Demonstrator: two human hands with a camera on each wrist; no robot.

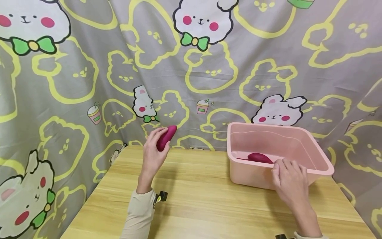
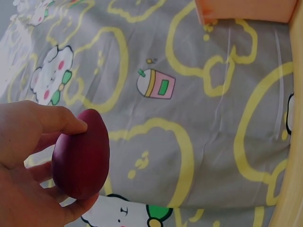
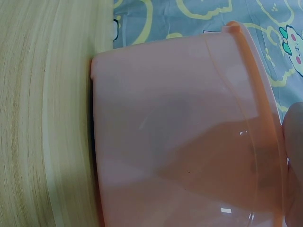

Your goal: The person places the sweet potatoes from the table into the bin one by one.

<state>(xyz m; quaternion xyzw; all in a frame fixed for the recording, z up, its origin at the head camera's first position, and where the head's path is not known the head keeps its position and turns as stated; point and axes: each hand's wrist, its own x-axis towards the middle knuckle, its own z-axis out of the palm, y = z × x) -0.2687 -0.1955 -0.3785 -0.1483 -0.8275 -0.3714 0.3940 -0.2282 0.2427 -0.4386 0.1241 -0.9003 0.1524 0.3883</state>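
Observation:
My left hand holds a smooth, purple-red sweet potato up above the table's back left part. In the left wrist view, the thumb and fingers grip the sweet potato from the side, its narrower end upward. To the right stands a pink plastic bin. My right hand grips the bin's front rim, fingers curled over it; the fingertips are hidden inside. A second purple-red sweet potato lies in the bin, partly hidden by the front wall. The right wrist view shows mainly the bin's outer wall.
The bin rests on a light wood-grain table, near its back right. A grey curtain with yellow outlines and cartoon rabbits hangs behind the table and along both sides. A small black device sits at the left wrist.

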